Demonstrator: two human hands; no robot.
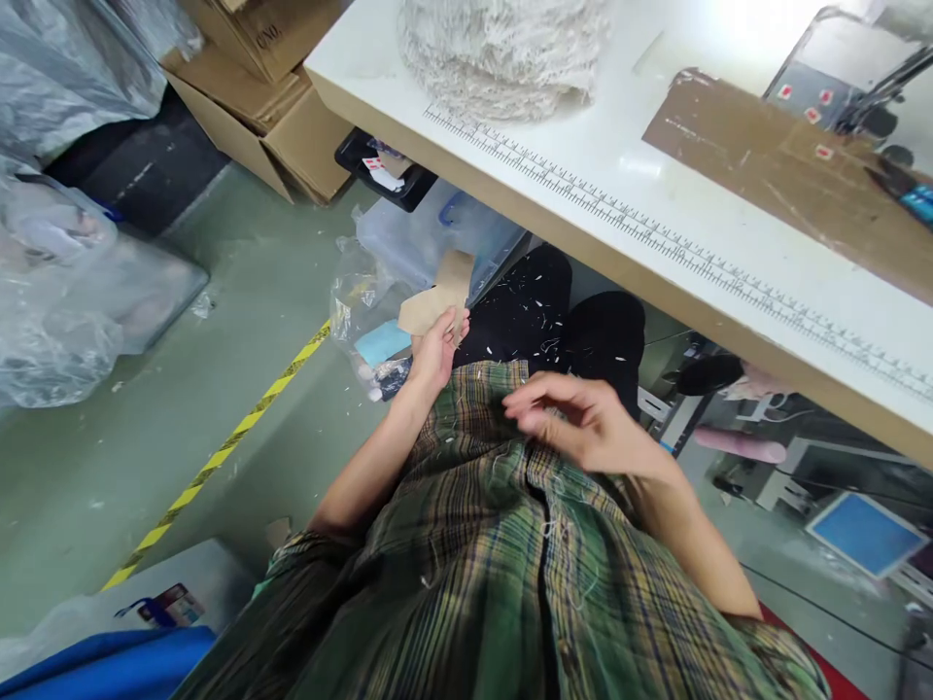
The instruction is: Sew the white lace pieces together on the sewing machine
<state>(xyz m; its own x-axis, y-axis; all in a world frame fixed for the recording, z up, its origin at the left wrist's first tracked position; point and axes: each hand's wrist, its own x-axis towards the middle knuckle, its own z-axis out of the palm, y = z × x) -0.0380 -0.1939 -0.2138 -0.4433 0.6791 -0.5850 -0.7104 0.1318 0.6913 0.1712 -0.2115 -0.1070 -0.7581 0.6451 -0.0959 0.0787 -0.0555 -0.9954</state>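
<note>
My left hand [435, 348] is closed on a bent piece of brown paper [430, 309], stiff like thin card, beside my left thigh. Behind the paper lies a clear plastic bag [364, 292] with a light blue piece [383, 341] in it. My right hand [583, 418] hovers in front of my plaid shirt [473, 544], slightly blurred. Its fingers are loosely bent, with the thumb a little apart from them, and I see nothing in them. White thread scraps dot my dark trousers [525, 301].
A white table [627, 165] with a printed ruler edge crosses above my knees. On it stand a fluffy white bundle [502, 53] and sewing machine parts [838, 97]. Under it hangs a black tray [364, 170]. Cardboard boxes [292, 146] and a bagged bin [146, 282] stand left.
</note>
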